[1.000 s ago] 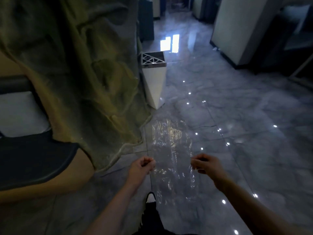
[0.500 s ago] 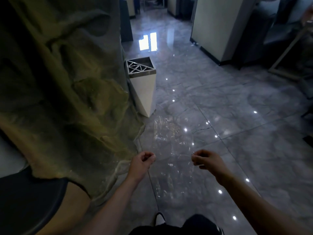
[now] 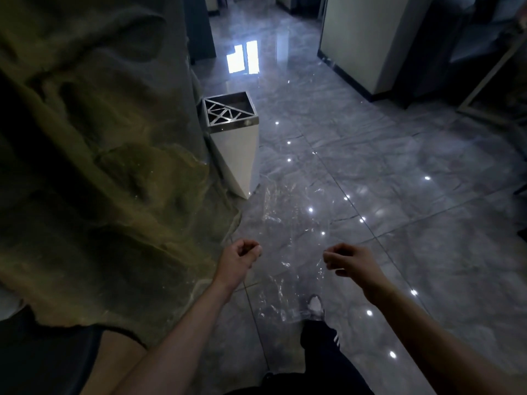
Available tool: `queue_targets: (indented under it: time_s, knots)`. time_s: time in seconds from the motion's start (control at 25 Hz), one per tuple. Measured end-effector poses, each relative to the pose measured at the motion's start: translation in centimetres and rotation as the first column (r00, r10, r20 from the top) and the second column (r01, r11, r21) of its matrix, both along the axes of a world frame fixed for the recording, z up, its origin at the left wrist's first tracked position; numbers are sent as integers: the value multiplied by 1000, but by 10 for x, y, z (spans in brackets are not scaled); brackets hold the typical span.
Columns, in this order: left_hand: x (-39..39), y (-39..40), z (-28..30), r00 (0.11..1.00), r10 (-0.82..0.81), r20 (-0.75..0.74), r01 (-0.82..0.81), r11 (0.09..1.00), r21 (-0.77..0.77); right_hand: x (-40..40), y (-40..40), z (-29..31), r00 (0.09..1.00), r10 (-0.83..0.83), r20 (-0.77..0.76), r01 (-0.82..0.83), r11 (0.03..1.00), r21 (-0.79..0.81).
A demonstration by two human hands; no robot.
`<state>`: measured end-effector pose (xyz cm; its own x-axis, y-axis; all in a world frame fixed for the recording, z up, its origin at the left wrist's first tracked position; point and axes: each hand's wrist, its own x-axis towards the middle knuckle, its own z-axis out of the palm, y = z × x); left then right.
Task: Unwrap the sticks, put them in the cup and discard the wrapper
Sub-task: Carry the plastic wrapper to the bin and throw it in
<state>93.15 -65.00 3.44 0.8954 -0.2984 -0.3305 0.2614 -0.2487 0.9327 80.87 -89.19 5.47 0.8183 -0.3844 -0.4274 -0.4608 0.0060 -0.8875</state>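
Note:
A clear plastic wrapper (image 3: 291,240) hangs stretched between my two hands, crinkled and see-through, with the floor showing behind it. My left hand (image 3: 239,259) pinches its left edge, and my right hand (image 3: 349,259) pinches its right edge. A white square bin (image 3: 236,155) with a metal lattice top (image 3: 228,111) stands on the floor ahead, beyond the wrapper and slightly left. No sticks or cup are in view.
A rough rock-like wall (image 3: 99,166) fills the left side, right beside the bin. Glossy grey tiles (image 3: 399,209) spread ahead and to the right. A pale pillar (image 3: 365,38) stands at the back right. My shoe (image 3: 315,306) shows below the wrapper.
I have walked forward; the bin is nearer and larger. My hands still hold the wrapper spread at about the same width.

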Motion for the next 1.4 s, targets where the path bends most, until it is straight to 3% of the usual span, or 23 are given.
queue_targets:
  time_s: [0.56, 0.92, 1.4]
  knots:
    - [120, -167, 14, 1000, 15, 11, -16, 996, 87, 138, -169, 0, 999, -40, 30, 39, 999, 38]
    - [200, -223, 13, 1000, 15, 13, -16, 997, 81, 226, -229, -4, 1000, -16, 19, 15, 999, 35]
    - [412, -266, -10, 997, -79, -11, 80, 987, 137, 419, -269, -10, 996, -84, -28, 84, 996, -8]
